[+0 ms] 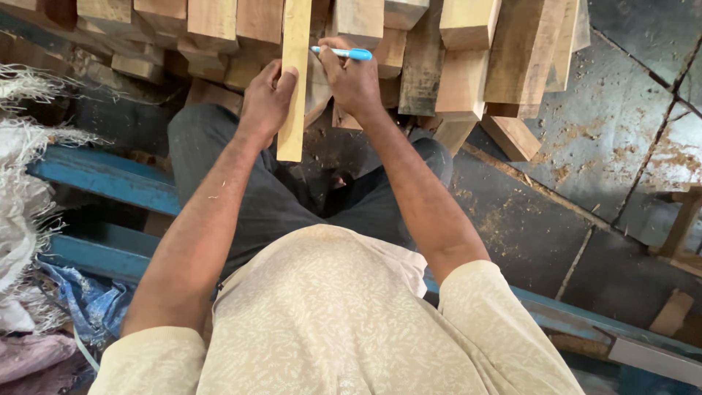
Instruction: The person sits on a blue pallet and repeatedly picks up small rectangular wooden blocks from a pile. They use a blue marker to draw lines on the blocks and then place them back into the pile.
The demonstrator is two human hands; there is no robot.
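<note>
Nearest is the person's cream patterned shirt (pixel 329 314), then dark trousers (pixel 241 183) over the knees. A blue bar (pixel 102 175) runs past at nine o'clock, with frayed white sacking (pixel 22 146) beside it. Both arms reach up toward twelve o'clock. The left hand (pixel 265 102) is closed around a thin wooden strip (pixel 294 80), thumb on its face. The strip's long side runs from six to twelve o'clock. The right hand (pixel 352 82) sits just at three o'clock of the strip, pinching a blue pen (pixel 344 53) whose tip points to nine o'clock and meets the strip. Farther off lies a pile of wood blocks (pixel 461 51) on the dusty floor (pixel 607 124).
</note>
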